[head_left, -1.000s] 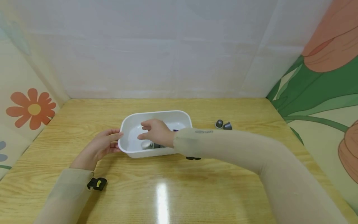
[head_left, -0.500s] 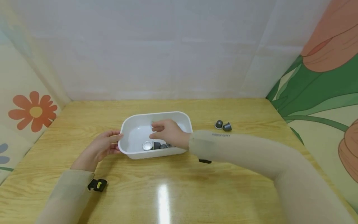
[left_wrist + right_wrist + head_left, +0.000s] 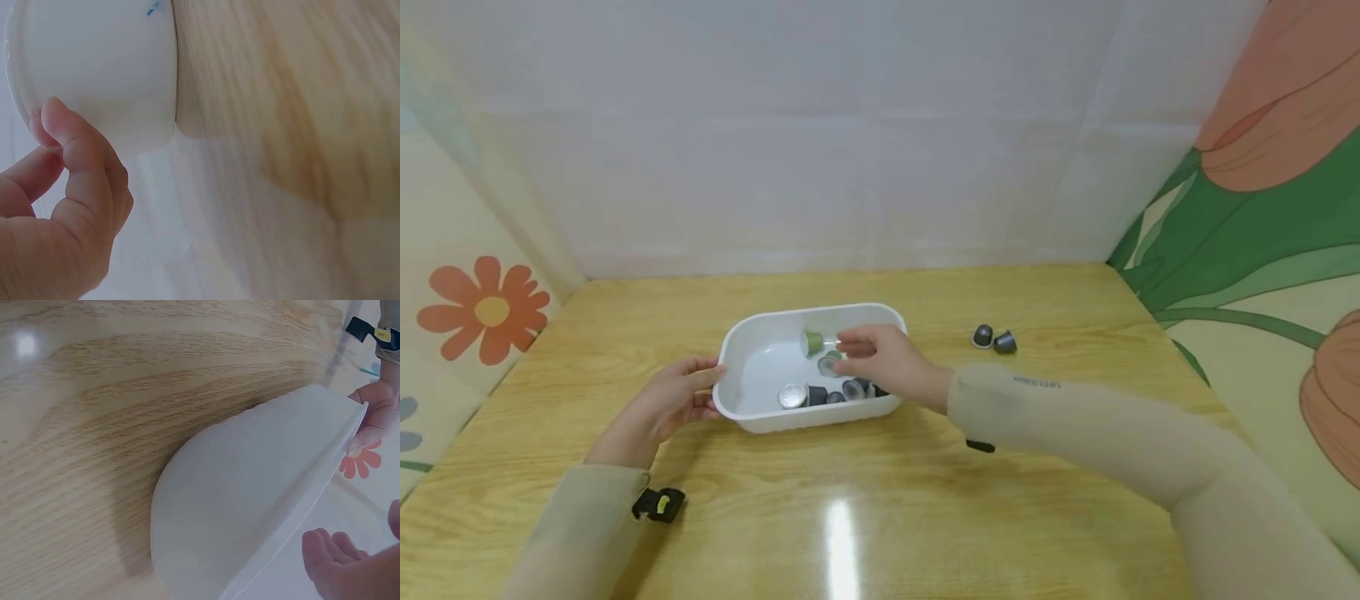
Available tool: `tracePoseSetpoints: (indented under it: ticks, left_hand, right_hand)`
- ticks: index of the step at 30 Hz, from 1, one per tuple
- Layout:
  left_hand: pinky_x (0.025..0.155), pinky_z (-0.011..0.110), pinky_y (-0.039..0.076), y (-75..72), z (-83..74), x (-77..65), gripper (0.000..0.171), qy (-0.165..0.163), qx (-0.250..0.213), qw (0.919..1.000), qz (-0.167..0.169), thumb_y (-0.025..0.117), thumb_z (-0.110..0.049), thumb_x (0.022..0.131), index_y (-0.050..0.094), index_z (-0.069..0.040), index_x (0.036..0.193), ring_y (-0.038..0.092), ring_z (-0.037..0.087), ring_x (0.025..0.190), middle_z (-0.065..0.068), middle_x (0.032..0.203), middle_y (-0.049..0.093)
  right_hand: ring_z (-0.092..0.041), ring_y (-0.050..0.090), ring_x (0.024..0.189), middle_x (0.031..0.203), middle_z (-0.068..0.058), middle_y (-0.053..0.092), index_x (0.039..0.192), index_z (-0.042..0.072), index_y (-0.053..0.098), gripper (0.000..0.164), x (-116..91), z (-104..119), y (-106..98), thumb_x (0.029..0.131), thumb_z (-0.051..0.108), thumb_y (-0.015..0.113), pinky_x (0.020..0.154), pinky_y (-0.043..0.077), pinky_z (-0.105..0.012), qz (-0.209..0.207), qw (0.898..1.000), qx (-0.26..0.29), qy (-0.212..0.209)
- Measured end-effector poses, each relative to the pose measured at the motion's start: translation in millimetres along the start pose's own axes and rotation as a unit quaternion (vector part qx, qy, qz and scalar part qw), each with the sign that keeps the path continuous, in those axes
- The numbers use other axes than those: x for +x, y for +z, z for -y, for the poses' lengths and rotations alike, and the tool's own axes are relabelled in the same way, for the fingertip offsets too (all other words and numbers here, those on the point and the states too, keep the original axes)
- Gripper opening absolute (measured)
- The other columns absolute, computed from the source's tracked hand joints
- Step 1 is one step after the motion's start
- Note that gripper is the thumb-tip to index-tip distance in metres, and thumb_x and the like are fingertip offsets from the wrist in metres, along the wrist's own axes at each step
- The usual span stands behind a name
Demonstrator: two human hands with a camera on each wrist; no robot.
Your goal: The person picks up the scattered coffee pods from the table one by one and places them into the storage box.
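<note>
My left hand pinches the left end of a white plastic tub, thumb at the rim and fingers outside. The left wrist view shows the same grip on the tub wall. Over the tub's right part is my right hand, fingers loosely bent and thumb apart; nothing shows between them. Inside the tub lie a green coffee capsule, a capsule with a silver lid, a dark capsule and several more. The right hand hides part of the tub floor. The right wrist view shows its fingers beyond the tub wall.
Two dark coffee capsules, one upright and one on its side, sit on the wooden table right of the tub. A white sheet hangs behind the table, with flower-printed cloth at the sides.
My right hand has drawn back rightwards over the tub, and the green capsule and others have come into view. My left hand keeps its grip on the tub.
</note>
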State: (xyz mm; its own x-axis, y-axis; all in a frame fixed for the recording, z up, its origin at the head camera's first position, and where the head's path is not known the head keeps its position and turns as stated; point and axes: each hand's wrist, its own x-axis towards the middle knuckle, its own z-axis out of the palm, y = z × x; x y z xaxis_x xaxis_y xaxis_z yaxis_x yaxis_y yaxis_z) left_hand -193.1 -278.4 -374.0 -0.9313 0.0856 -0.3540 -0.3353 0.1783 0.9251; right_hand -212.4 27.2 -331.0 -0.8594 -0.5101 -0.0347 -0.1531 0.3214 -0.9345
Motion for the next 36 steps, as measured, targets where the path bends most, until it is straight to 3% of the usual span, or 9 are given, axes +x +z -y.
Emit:
tracePoseSetpoints:
  ticks: [23,36]
  left_hand:
    - [0.063,0.024,0.056,-2.7,2.7,-0.9,0.042,-0.002,-0.008,1.0000,0.000,0.047,-0.019,0.104,0.033,0.007,0.133,0.058,0.011,0.068,0.001,0.086,0.057]
    - [0.063,0.025,0.057,-2.4,1.4,0.6,0.044,0.000,-0.011,0.9999,0.004,0.050,-0.021,0.103,0.033,0.007,0.133,0.059,0.011,0.068,0.000,0.085,0.057]
  right_hand:
    - [-0.032,0.053,0.123,0.133,-0.019,0.056,0.137,-0.005,0.049,0.050,-23,-19,-17,0.091,0.005,0.067,0.097,0.048,-0.032,-0.038,0.999,0.027,0.002]
    - [-0.034,0.054,0.121,0.130,-0.020,0.057,0.134,-0.007,0.050,0.047,-31,-23,-28,0.091,0.004,0.066,0.098,0.047,-0.034,-0.053,0.998,0.028,-0.021]
